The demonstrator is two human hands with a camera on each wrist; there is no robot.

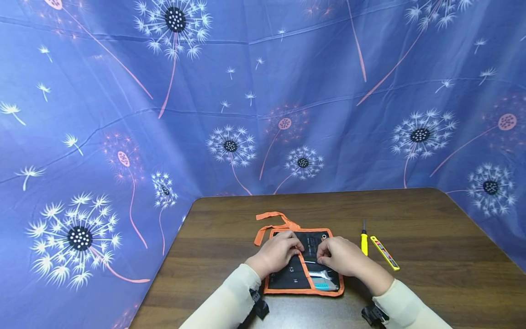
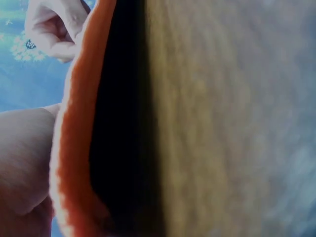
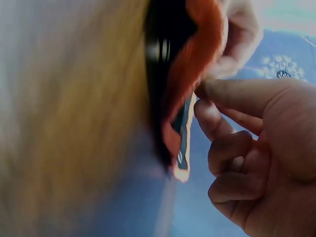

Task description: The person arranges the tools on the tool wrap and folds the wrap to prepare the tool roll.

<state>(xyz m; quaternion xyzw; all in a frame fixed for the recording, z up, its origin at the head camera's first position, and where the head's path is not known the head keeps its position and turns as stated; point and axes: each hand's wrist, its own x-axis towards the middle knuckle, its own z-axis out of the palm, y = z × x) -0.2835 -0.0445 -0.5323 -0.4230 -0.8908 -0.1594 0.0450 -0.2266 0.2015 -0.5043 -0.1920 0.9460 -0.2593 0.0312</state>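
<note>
Tool pouch (image 1: pixel 281 276) open on table (image 1: pixel 444 237), person's 12 o'clock. L hand (image 1: pixel 276 252) pinching its centre trim (image 1: pixel 304 269); R hand (image 1: pixel 342 257) fingers bent at pouch's 3 o'clock, can't tell on what. In pockets, 4 o'clock: silver spanner (image 1: pixel 320 274), teal-grey tool (image 1: pixel 324 285). Outside, approx 3: yellow screwdriver (image 1: pixel 364 243), slim yellow case (image 1: pixel 384 253).

From my station I see a brown, wood-grained tabletop (image 1: pixel 444 242) with rounded far corners running beneath the fingers (image 3: pixel 242 96) and out to both sides of them. Beyond and above the fingers hangs a blue fabric backdrop (image 1: pixel 263 59), lightly creased, printed with large white dandelions with black centres (image 1: pixel 175 19), pink dandelions with long stems (image 1: pixel 123 159) and small drifting white seeds (image 1: pixel 71 141). The same cloth also covers the side left of the fingers. I notice a soft pale sheen (image 1: pixel 306 313) on the wood nearer me than the fingers.
</note>
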